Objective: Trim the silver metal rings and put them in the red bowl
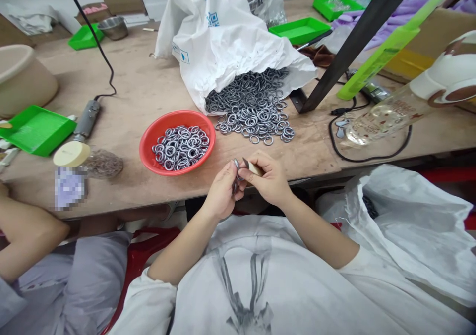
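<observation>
Close to the table's front edge, my left hand (222, 190) is closed around grey rings (237, 169), one of them upright between thumb and fingertips. My right hand (271, 179) grips a small knife (254, 167) with a pale handle, its short dark tip pointing at the ring. Both hands nearly touch. Just left of them is a red bowl (146, 162) with many similar rings inside. Behind my hands, a heap of rings (256, 117) spills onto the table from a white sack (238, 47) lying on its side.
A dark metal post (345, 52) rises right of the sack, beside a clear bottle (390, 112) and a black cable (344, 159). A lidded jar (106, 164), a grey handheld tool (88, 119) and a green tray (37, 129) stand left. Another person's arm (26, 231) is at far left.
</observation>
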{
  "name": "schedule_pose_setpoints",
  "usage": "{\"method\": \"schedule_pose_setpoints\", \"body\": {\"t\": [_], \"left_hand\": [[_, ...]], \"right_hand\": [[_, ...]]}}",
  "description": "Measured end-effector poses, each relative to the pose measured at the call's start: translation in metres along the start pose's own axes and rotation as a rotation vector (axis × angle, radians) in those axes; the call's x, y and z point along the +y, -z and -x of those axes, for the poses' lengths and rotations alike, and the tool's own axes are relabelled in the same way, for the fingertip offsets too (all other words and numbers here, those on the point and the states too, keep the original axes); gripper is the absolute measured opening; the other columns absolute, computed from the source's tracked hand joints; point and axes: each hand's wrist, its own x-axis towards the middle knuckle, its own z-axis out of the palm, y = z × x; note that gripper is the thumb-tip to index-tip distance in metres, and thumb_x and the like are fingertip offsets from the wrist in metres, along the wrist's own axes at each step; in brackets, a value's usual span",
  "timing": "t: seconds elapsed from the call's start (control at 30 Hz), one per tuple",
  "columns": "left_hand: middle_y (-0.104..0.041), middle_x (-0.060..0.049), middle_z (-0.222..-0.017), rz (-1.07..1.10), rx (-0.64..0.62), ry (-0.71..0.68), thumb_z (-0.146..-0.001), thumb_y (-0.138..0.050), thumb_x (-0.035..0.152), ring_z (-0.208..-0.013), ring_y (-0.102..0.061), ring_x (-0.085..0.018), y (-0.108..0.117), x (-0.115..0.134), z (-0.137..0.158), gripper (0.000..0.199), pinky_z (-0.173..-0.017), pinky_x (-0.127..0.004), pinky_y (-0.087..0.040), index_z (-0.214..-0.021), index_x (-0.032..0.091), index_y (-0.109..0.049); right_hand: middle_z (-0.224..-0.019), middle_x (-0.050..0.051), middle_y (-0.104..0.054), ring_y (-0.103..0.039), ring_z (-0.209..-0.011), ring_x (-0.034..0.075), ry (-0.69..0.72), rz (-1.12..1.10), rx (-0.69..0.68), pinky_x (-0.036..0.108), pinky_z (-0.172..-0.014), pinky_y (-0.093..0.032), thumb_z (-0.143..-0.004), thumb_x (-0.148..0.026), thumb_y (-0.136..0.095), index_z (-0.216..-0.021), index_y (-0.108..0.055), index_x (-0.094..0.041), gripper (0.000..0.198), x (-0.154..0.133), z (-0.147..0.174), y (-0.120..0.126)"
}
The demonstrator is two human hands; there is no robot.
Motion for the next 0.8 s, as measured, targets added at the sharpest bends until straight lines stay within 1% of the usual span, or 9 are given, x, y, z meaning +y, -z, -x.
{"method": "schedule_pose_setpoints", "body": {"t": [0.1,0.17,0.27,0.33,0.4,0.47,0.6,0.7,0.8], "left_hand": [[-0.039,0.004,-0.070,-0.029,-0.002,-0.047,-0.066,-0.087,0.060,-0.053,-0.035,-0.003,-0.003,-0.002,0.001,0.065,-0.039,-0.010,-0.022,-0.087,0.013,-0.047],[-0.036,0.005,-0.066,-0.048,-0.028,-0.059,-0.070,-0.086,0.057,-0.051,-0.030,-0.002,-0.002,0.000,0.002,0.062,-0.039,-0.011,-0.020,-0.084,0.013,-0.045],[-0.034,0.005,-0.061,-0.058,-0.050,-0.049,-0.071,-0.086,0.054,-0.048,-0.027,-0.002,0.000,0.002,0.004,0.060,-0.039,-0.012,-0.019,-0.079,0.013,-0.043],[-0.036,0.005,-0.061,-0.053,-0.049,-0.035,-0.070,-0.086,0.054,-0.047,-0.027,-0.002,0.000,0.003,0.006,0.060,-0.039,-0.013,-0.018,-0.077,0.013,-0.042],[-0.037,0.005,-0.061,-0.025,-0.040,-0.028,-0.071,-0.086,0.053,-0.046,-0.028,-0.002,0.000,0.004,0.007,0.059,-0.039,-0.013,-0.017,-0.076,0.013,-0.042],[-0.037,0.005,-0.060,0.019,-0.024,-0.026,-0.073,-0.085,0.051,-0.045,-0.027,-0.002,0.000,0.004,0.007,0.057,-0.039,-0.014,-0.017,-0.076,0.013,-0.042],[-0.036,0.006,-0.058,0.084,0.042,-0.041,-0.068,-0.088,0.049,-0.044,-0.027,-0.002,-0.003,0.004,0.008,0.059,-0.038,-0.014,-0.020,-0.075,0.013,-0.042],[-0.035,0.007,-0.057,0.093,0.058,-0.050,-0.067,-0.089,0.049,-0.045,-0.026,-0.003,-0.005,0.003,0.009,0.058,-0.038,-0.013,-0.020,-0.078,0.014,-0.044],[-0.034,0.007,-0.057,0.086,0.059,-0.045,-0.066,-0.088,0.045,-0.045,-0.025,-0.003,-0.006,0.002,0.010,0.057,-0.038,-0.013,-0.021,-0.078,0.015,-0.042]], "right_hand": [[-0.081,0.003,-0.057,-0.054,-0.075,0.011,0.121,0.108,0.048,0.024,-0.070,-0.046,-0.085,-0.027,-0.074,-0.083,-0.066,-0.015,0.015,-0.003,0.006,-0.006],[-0.081,0.001,-0.055,-0.052,-0.072,0.010,0.074,0.040,0.036,0.023,-0.065,-0.044,-0.083,-0.028,-0.075,-0.093,-0.062,-0.015,0.021,-0.003,0.004,-0.006],[-0.078,-0.001,-0.053,-0.050,-0.065,0.009,-0.004,-0.058,-0.063,0.023,-0.060,-0.042,-0.085,-0.031,-0.073,-0.109,-0.060,-0.015,0.032,-0.003,-0.002,-0.003],[-0.080,0.002,-0.057,-0.054,-0.071,0.010,-0.017,-0.043,-0.094,0.024,-0.067,-0.045,-0.091,-0.036,-0.066,-0.104,-0.063,-0.013,0.026,-0.004,-0.008,0.000],[-0.083,0.003,-0.060,-0.056,-0.076,0.011,-0.002,0.040,-0.069,0.024,-0.071,-0.046,-0.094,-0.042,-0.061,-0.095,-0.063,-0.013,0.029,-0.005,-0.011,0.003],[-0.079,0.001,-0.059,-0.053,-0.070,0.010,0.052,0.196,-0.081,0.023,-0.064,-0.042,-0.096,-0.045,-0.060,-0.093,-0.060,-0.013,0.032,-0.008,-0.009,0.006],[-0.075,-0.001,-0.060,-0.055,-0.065,0.008,0.253,0.482,-0.143,0.023,-0.060,-0.037,-0.102,-0.038,-0.054,-0.090,-0.058,-0.014,0.028,-0.018,0.003,0.005],[-0.076,-0.001,-0.062,-0.055,-0.065,0.008,0.337,0.571,-0.117,0.023,-0.060,-0.036,-0.102,-0.035,-0.055,-0.089,-0.059,-0.014,0.025,-0.022,0.009,0.001],[-0.072,0.000,-0.061,-0.053,-0.060,0.009,0.335,0.593,-0.100,0.025,-0.058,-0.033,-0.102,-0.038,-0.055,-0.087,-0.058,-0.014,0.028,-0.021,0.012,-0.003]]}}
